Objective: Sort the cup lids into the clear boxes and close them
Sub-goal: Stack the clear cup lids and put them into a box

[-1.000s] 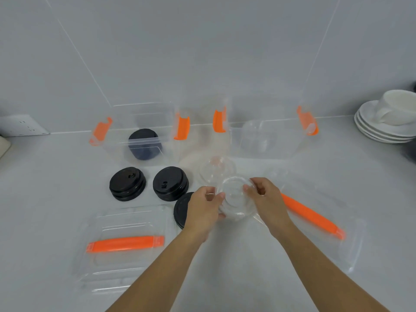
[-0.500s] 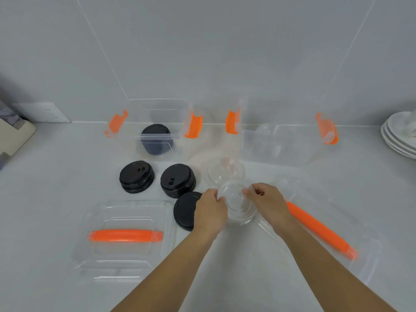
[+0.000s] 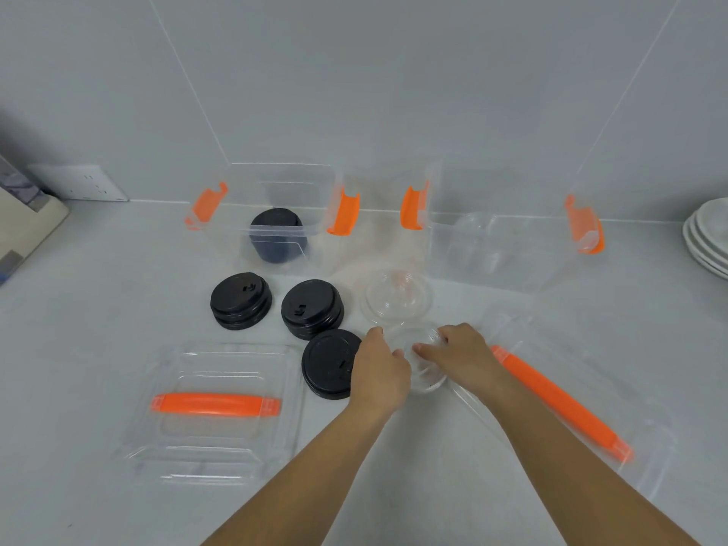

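Kitchen worktop area. Evidence: pale grey countertop (image 3: 98,348) meeting a wall of large grey tiles (image 3: 354,92) with thin grout lines. White wall socket (image 3: 84,183) at left of frame. Stacked white plates (image 3: 709,238) at right edge.

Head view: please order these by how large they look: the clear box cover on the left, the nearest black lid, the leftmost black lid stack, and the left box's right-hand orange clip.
1. Clear box cover.
2. Nearest black lid and leftmost black lid stack: alike; the nearer looks slightly bigger, perhaps from nearness.
3. Orange clip.
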Demonstrator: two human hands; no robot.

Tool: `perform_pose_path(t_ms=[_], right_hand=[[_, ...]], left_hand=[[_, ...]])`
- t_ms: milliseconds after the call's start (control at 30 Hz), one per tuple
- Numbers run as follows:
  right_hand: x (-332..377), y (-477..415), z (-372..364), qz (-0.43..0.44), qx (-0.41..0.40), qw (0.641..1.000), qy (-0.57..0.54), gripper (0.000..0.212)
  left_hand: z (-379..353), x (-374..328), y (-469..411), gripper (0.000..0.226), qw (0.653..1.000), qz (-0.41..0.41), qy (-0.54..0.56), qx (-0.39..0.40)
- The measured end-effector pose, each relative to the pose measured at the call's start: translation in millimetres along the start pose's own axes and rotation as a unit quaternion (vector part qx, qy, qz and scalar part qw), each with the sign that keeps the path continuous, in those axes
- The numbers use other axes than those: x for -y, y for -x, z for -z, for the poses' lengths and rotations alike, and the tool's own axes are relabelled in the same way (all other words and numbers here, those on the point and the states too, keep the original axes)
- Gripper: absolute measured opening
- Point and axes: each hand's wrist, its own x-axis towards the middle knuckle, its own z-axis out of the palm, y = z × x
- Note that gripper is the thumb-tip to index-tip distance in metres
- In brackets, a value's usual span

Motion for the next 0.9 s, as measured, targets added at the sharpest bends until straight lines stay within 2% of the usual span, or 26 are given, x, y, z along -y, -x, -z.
perform_pose_path(t_ms=[100, 167, 333, 567, 767, 900], right_hand=[[3, -2, 2, -0.04, 0.021, 0.999, -0.004, 0.046], [3, -6, 2, -0.054, 0.034, 0.998, 0.001, 0.033], [5, -5, 3, -0.062, 0.039, 0.997, -0.002, 0.056], [8, 0, 11, -0.041, 0.085, 0.993, -0.066, 0.048], [13, 6, 21, -0.013, 0.091, 0.981, -0.172, 0.036], [11, 6, 25, -0.002, 0.084, 0.963, -0.256, 0.035]], left_hand=[[0, 0, -4, 0.04, 1.0, 0.002, 0.001, 0.013], [1, 0, -5, 0.036, 1.0, -0.003, -0.013, 0.018], [3, 1, -7, 0.039, 0.999, -0.016, -0.032, 0.013], [5, -1, -8, 0.057, 0.999, -0.015, -0.037, 0.023], [7, -3, -7, 0.066, 0.999, -0.004, 0.009, 0.05], [13, -4, -7, 0.065, 0.994, 0.022, 0.087, 0.067]])
